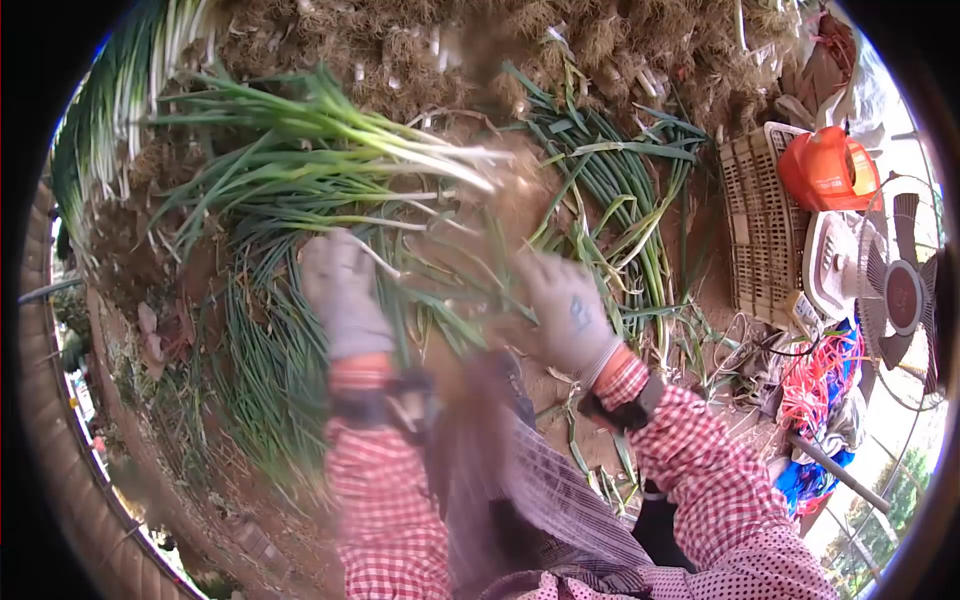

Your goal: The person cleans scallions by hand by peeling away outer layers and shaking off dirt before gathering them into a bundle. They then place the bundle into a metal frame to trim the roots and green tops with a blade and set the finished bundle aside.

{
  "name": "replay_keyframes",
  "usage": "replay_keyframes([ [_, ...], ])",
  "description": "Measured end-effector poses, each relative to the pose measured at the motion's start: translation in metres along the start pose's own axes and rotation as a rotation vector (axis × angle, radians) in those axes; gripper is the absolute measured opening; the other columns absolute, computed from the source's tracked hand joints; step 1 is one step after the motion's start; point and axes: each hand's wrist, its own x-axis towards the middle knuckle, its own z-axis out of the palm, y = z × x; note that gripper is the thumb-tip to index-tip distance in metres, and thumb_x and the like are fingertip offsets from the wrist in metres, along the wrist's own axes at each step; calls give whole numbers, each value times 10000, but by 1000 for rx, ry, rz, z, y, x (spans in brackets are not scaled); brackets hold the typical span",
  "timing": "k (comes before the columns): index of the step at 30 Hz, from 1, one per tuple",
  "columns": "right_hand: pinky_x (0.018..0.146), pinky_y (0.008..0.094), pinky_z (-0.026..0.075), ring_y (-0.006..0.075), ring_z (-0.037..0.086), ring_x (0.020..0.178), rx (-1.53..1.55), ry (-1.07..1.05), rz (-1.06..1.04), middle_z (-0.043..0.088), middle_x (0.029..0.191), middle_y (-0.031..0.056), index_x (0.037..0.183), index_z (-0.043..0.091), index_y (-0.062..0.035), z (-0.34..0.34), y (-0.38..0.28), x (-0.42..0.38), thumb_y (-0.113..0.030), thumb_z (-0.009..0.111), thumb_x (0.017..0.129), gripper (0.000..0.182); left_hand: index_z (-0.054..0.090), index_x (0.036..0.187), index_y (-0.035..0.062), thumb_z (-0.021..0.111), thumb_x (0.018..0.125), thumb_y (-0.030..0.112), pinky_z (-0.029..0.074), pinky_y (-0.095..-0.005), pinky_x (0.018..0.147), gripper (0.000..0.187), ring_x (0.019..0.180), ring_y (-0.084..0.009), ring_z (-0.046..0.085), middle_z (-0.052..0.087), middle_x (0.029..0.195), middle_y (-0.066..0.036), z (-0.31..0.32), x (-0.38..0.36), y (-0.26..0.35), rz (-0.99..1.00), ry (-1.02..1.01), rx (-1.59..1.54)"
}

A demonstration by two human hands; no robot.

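Observation:
My left hand (342,285), in a pale work glove, is closed over green onions at the right edge of a leafy heap (260,350). A white stalk end (378,262) sticks out beside its fingers. Just above it lies a loose bunch of green onions (330,140), white ends to the right. My right hand (568,312), also gloved, hovers near the middle, close to scattered leaves. Motion smears its fingers, so I cannot tell what they hold. Right of it, long green onion leaves (625,215) lie on the brown ground.
Many rooted onion ends (430,45) line the far side, with a bundle (130,110) at upper left. A beige plastic crate (755,220), an orange container (828,170), a fan (903,297) and pink and blue strings (815,390) stand at right.

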Motion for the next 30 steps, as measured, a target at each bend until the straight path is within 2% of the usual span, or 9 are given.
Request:
replay_keyframes([
  [4, 1010, 453, 415, 397, 573, 1152, 373, -961, 459, 571, 1240, 276, 1407, 371, 9, 51, 22, -125, -686, 464, 886, 874, 583, 1113, 49, 656, 923, 163, 557, -338, 823, 233, 877, -189, 667, 669, 1035, -102, 25, -74, -88, -203, -128, -50],
  [5, 942, 431, 474, 398, 596, 1116, 847, -735, 287, 581, 1192, 317, 1375, 403, 36, 71, 17, -187, -656, 477, 897, 845, 585, 1114, 46, 643, 931, 154, 557, -337, 827, 221, 872, -186, 665, 668, 1032, -102, 44, -99, -94, -244, -242, -15],
  [9, 726, 449, 539, 370, 652, 984, 470, -995, -208, 596, 1102, 337, 1222, 547, -9, 31, -66, -305, -253, 498, 909, 400, 576, 1140, 26, 597, 962, 135, 554, -333, 850, 209, 900, -193, 666, 667, 1041, -103, 98, -212, -173, -501, -647, 96],
  [13, 738, 396, 526, 324, 644, 955, 897, -1134, -165, 619, 1086, 256, 1198, 585, -5, 43, 8, -351, -242, 556, 922, 365, 571, 1138, 34, 598, 961, 134, 558, -318, 819, 205, 903, -197, 672, 669, 1041, -100, 65, -328, -256, -787, -517, 131],
  [17, 750, 342, 512, 279, 636, 926, 1390, -1320, 74, 643, 1069, 176, 1174, 623, -1, 81, 153, -360, -230, 614, 934, 332, 564, 1137, 47, 582, 970, 133, 564, -317, 790, 189, 878, -186, 672, 671, 1026, -93, -30, -363, -342, -569, -665, 507],
  [19, 720, 376, 533, 304, 656, 856, 814, -795, -62, 677, 954, 138, 1071, 666, -31, 111, 242, -347, -197, 603, 919, 234, 563, 1132, 54, 585, 970, 142, 565, -318, 778, 185, 865, -182, 670, 671, 1015, -90, -38, -360, -362, -615, -624, 543],
  [21, 728, 453, 536, 361, 675, 790, 104, -678, 624, 691, 841, 176, 880, 696, -74, 97, 282, -268, -255, 572, 844, 222, 565, 1121, 64, 592, 969, 151, 566, -319, 764, 177, 850, -179, 667, 670, 1001, -85, -25, -341, -357, -702, -464, 528],
  [26, 877, 424, 507, 325, 661, 976, 18, -113, 644, 684, 1015, 132, 1087, 634, -76, 157, 336, -136, -369, 665, 851, 378, 579, 1099, 68, 603, 965, 169, 555, -345, 764, 170, 831, -186, 659, 667, 973, -83, -30, -329, -363, -816, -486, 382],
  [30, 968, 469, 451, 296, 665, 999, 55, -313, 843, 680, 1025, 141, 1128, 612, -56, 232, 328, -108, -326, 671, 849, 392, 571, 1131, 56, 594, 971, 186, 550, -344, 766, 207, 821, -188, 655, 660, 987, -85, -10, -301, -334, -987, -438, 214],
])
